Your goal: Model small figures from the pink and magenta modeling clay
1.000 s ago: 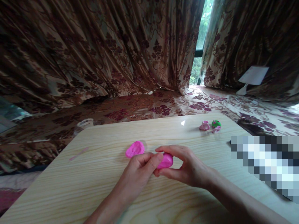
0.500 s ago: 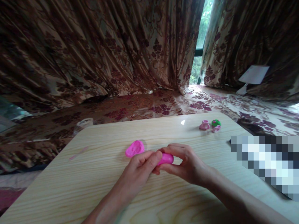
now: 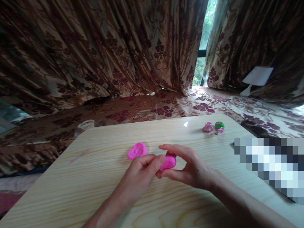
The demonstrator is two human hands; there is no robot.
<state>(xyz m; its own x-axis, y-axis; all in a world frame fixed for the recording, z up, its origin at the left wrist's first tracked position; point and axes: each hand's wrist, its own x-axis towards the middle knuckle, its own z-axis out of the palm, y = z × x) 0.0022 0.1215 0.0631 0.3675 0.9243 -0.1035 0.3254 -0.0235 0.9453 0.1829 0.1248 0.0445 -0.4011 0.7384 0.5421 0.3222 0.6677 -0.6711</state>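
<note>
A smooth, bright pink lump of modelling clay (image 3: 169, 162) is between my two hands above the table. My left hand (image 3: 146, 169) pinches its left end, with the thumb pressed on top and the other fingers mostly hidden underneath. From the other side my right hand (image 3: 190, 164) holds the lump, its thumb along the near side and a finger behind it. The right index finger is lifted off, pointing left. Beyond my left hand, a flattened pink clay piece (image 3: 137, 151) with a dented surface lies on the tabletop.
The light wood-grain table (image 3: 114, 190) has small pink clay shapes (image 3: 207, 127) and a green clay ball with pink spots (image 3: 219, 124) at its far right. A pale pink stick (image 3: 80, 155) lies left. A blurred-out object (image 3: 273, 171) sits right. A white lamp (image 3: 257, 76) stands behind.
My right index finger has lifted off the clay lump and straightened. The lump has turned slightly in my fingers. The flat pink piece has not moved.
</note>
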